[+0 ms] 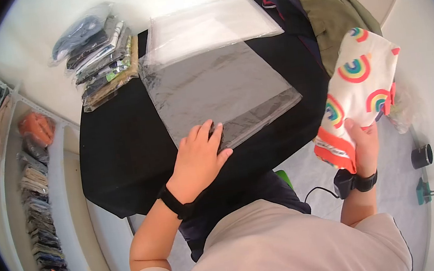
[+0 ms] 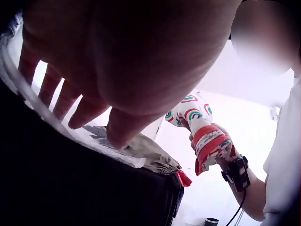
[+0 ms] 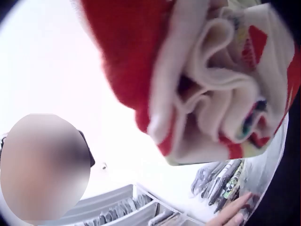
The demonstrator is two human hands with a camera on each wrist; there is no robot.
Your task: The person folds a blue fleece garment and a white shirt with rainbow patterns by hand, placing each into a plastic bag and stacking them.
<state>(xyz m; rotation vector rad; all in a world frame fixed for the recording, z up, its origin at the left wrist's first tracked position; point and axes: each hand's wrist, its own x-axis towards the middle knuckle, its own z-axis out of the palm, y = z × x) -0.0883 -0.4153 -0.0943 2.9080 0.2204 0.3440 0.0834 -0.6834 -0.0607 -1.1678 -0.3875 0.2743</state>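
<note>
Folded white fabric with rainbow prints and a red-orange edge [image 1: 356, 78] is gripped at its lower end by the right hand [image 1: 366, 149], thumb over its face, to the right of the table. The left hand [image 1: 198, 157] rests with spread fingers on the near edge of a stack of clear plastic bags [image 1: 217, 92] lying on the black cloth. In the left wrist view the fabric [image 2: 209, 141] hangs beyond the left palm [image 2: 122, 61]. The right wrist view shows the fabric's folded layers [image 3: 211, 94] close up; most of the right hand is hidden there.
More clear bags [image 1: 209, 25] lie at the table's back. Bagged garments [image 1: 102, 57] are stacked at the back left, and an olive garment [image 1: 329, 10] lies over dark clothes at the back right. Shelves of packed clothing [image 1: 39, 211] stand left; a cable [image 1: 318, 189] hangs near the right wrist.
</note>
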